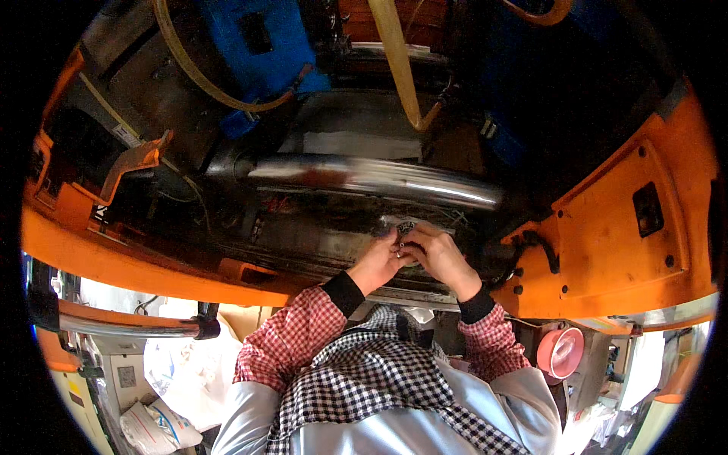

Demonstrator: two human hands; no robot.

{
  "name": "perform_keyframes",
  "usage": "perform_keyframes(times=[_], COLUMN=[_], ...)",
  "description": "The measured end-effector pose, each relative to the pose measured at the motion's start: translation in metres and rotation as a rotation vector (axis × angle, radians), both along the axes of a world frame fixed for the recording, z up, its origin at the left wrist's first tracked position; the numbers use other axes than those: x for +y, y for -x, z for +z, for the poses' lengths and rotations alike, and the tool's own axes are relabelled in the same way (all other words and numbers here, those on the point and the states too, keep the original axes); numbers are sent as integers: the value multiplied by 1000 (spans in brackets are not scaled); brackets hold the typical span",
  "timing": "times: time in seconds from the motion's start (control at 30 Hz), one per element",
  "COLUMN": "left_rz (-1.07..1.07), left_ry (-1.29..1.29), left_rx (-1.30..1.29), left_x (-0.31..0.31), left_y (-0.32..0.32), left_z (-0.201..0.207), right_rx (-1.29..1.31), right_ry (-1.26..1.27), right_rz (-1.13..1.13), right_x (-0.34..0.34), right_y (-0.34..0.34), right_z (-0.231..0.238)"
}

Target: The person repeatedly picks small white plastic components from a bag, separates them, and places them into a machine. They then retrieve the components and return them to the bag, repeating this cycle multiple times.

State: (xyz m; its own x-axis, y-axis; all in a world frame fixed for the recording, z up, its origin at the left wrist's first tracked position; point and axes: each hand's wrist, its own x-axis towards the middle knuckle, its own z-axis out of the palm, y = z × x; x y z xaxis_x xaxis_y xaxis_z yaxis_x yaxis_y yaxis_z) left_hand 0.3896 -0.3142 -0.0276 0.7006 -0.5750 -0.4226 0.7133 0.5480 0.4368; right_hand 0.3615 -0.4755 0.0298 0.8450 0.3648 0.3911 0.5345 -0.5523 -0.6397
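Observation:
My left hand (374, 263) and my right hand (441, 260) meet in front of me, inside the dark opening of an orange-framed machine. Their fingertips are bent together around a small dark piece (406, 227) with light specks, too small to name. Both hands look closed in a pinch, and the fingers cover most of what lies between them. A bit of pale green shows just under the fingers; I cannot tell what it belongs to. Beyond the hands, a thick shiny metal bar (371, 176) runs across the machine, apart from them.
Orange panels (618, 220) flank the opening at right, and an orange rail (163, 262) crosses at left. A yellowish hose (398, 64) hangs from above; another (182, 64) curves at the upper left. Behind me are a pink bucket (560, 353) and a white bag (186, 364).

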Motion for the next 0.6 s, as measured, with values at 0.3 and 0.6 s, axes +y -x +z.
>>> perform_keyframes(times=[0.3, 0.6], left_rz=[68, 355], left_ry=[-160, -148], left_rx=[-230, -212], left_x=[27, 41], left_y=[-13, -18], left_z=[58, 72], right_rx=[-153, -156], right_ry=[27, -85], right_rz=[-80, 26], right_x=[19, 52], right_y=[-26, -61], right_z=[23, 43])
